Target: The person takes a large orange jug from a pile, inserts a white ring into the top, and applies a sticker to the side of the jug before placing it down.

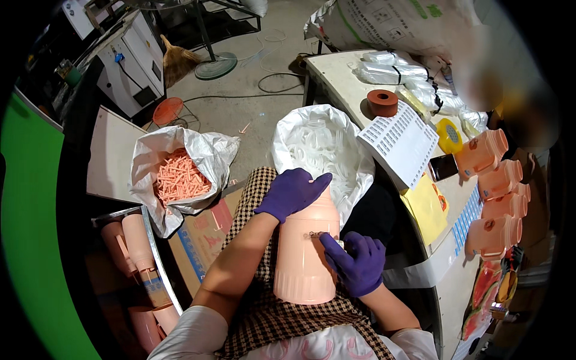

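Note:
A tall pale-pink plastic jug body (303,258) stands upright on my lap. My left hand (292,192), in a purple glove, lies over its top and holds it. My right hand (355,261), also gloved in purple, presses a small metal piece (318,234) against the jug's side with thumb and forefinger. A white sack of clear plastic parts (321,150) stands open just beyond the jug.
An open sack of pink plastic sticks (180,177) sits on the floor at left, with more pink jug bodies (135,240) below it. On the table at right lie several finished pink jugs (495,186), a white perforated tray (401,143), yellow sheets (426,207) and a brown tape roll (382,102).

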